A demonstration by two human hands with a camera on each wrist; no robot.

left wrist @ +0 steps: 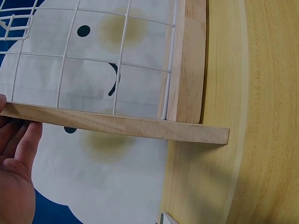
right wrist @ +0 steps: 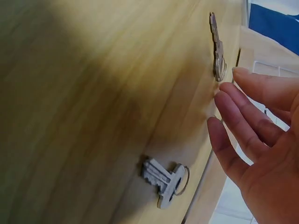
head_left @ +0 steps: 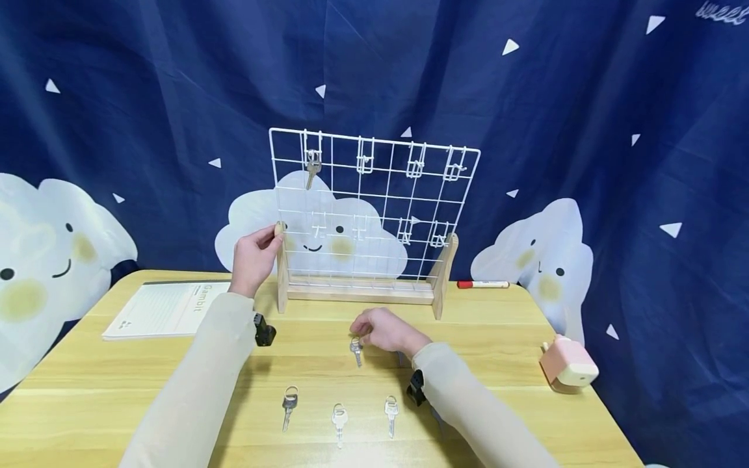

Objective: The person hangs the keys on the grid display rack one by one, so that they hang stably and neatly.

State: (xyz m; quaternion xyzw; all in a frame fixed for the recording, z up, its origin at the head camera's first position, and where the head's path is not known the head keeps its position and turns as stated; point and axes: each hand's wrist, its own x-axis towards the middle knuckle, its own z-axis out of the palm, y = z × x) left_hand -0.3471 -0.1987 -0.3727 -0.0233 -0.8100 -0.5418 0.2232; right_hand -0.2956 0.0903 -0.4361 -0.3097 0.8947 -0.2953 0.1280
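My left hand point(head_left: 254, 259) grips the upper end of the left wooden post point(left wrist: 117, 123) of a white wire grid rack point(head_left: 374, 197). Thumb and fingers lie on opposite sides of that post. Low over the table, my right hand point(head_left: 383, 328) has its fingertips right at the ring of a silver key point(head_left: 355, 351). In the right wrist view its fingers are extended and the key point(right wrist: 217, 51) lies on the wood beside the thumb tip. A second key point(right wrist: 163, 183) with a ring lies below the fingers there. One brass-toned key point(head_left: 313, 170) hangs from the rack's top left hook.
Nearer the front lie a dark-headed key point(head_left: 289, 403) and two silver keys point(head_left: 339, 417) point(head_left: 391, 408). Several white hooks sit in two rows on the grid. A notebook point(head_left: 166, 309) lies left, a red-capped marker point(head_left: 482, 284) behind right, and a pink-and-white block-shaped object point(head_left: 569, 364) at the right edge.
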